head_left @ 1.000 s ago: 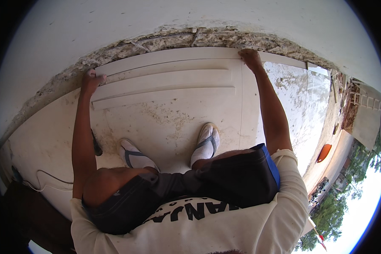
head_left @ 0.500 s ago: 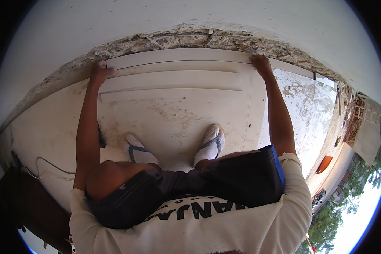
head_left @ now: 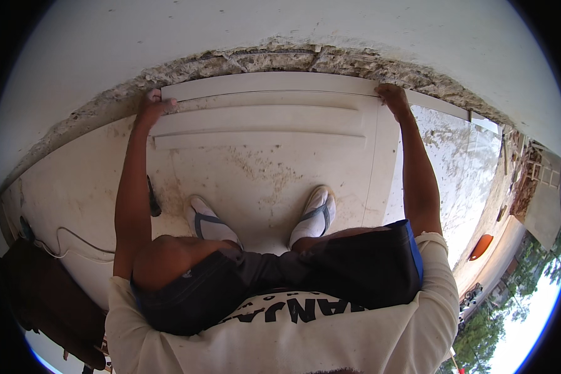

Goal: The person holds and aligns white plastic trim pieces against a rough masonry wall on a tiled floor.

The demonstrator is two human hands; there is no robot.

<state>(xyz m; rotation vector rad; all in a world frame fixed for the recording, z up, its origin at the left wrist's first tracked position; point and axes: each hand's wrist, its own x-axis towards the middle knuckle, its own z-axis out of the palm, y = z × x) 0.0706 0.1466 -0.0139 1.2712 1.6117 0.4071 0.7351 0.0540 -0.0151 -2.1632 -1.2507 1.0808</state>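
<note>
A long, pale, flat strip (head_left: pixel 268 81) lies along the foot of the broken wall. My left hand (head_left: pixel 154 106) is closed on its left end, thumb on the near side. Toward the other end, my right hand (head_left: pixel 391 95) grips the same strip from above, fingers bent over its edge. Two more pale strips, an upper one (head_left: pixel 255 114) and a lower one (head_left: pixel 258 137), lie parallel just nearer me on the dusty white floor panel (head_left: pixel 262 168). My sandalled feet (head_left: pixel 311 209) are below them, between my arms.
A chipped groove (head_left: pixel 262 59) runs along the wall (head_left: pixel 274 22). A dark tool (head_left: pixel 153 196) lies beside my left forearm, with cables (head_left: pixel 62 246) at the left. A glossy panel (head_left: pixel 449 156), an orange container (head_left: pixel 480 246) and a pale ladder-like frame (head_left: pixel 539 171) are on the right.
The whole view has shifted right and turned slightly clockwise. Both hands keep their grip on the strip, with no clear movement along it.
</note>
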